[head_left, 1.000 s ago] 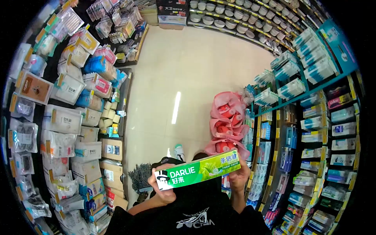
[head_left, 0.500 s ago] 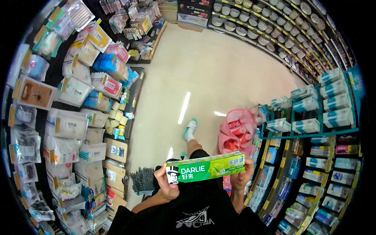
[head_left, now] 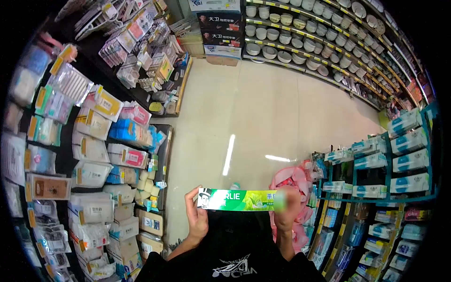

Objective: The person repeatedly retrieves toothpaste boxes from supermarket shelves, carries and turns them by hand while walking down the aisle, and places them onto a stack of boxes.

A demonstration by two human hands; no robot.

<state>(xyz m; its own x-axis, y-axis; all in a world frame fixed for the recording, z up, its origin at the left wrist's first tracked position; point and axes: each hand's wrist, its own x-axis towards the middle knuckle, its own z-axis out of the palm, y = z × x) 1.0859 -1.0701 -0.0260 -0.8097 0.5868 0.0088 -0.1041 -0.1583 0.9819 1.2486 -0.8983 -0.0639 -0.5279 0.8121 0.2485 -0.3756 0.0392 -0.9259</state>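
Observation:
A green and white DARLIE toothpaste box [head_left: 244, 200] is held level in front of my chest, its printed long side facing me. My left hand [head_left: 197, 220] grips the left end, thumb low on the near side and fingers behind. At the other end my right hand [head_left: 287, 211] is closed around the box, partly smeared so its fingertips are unclear. Just behind my right hand, a pink bag-like bundle [head_left: 300, 225] with red items stands beside the right-hand shelves.
Hanging packets [head_left: 94, 174] line the shelves on my left. White and teal boxes [head_left: 408, 141] fill a teal rack on the right, above shelved cartons [head_left: 380, 246]. Bowls [head_left: 284, 56] stand on far shelves, beside stacked cardboard boxes [head_left: 221, 37]. Between them lies a pale tiled floor [head_left: 263, 113].
My view has tilted up, so the shelves and floor sit lower in the picture. The toothpaste box has turned from slightly slanted to nearly level. Both hands still hold it.

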